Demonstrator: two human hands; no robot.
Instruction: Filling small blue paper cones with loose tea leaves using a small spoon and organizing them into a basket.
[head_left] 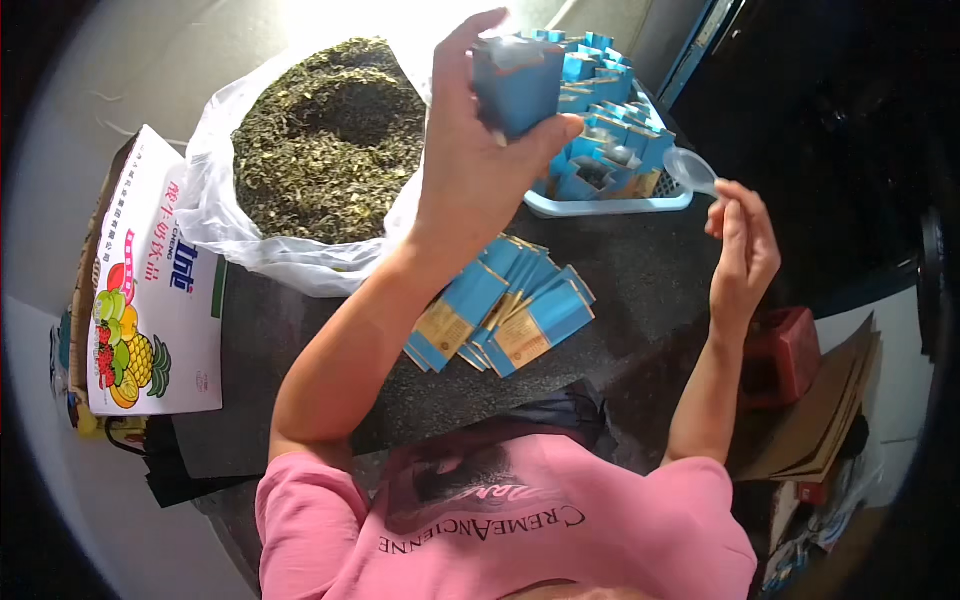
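Observation:
My left hand (pixel 470 160) is raised over the middle of the table, its fingers wrapped round a small blue box (pixel 520 85). The box seems open at the top, with something pale and clear showing at its mouth. Out to the right, my right hand (pixel 742 235) pinches the handle of a clear plastic spoon (pixel 690 170). The spoon's bowl is beside the rim of a light-blue basket (pixel 610 207), apart from the held box. Dried leaves (pixel 330 180) fill a large white plastic bag (pixel 215 215) left of my left hand, with a hollow in the heap.
Several blue boxes (pixel 610 120) stand upright in the basket, some open. Flat blue and tan cartons (pixel 500 310) lie piled on the dark table (pixel 640 290). A printed white carton (pixel 160 290) stands at the left. At the right are a red container (pixel 790 355) and cardboard sheets (pixel 825 400).

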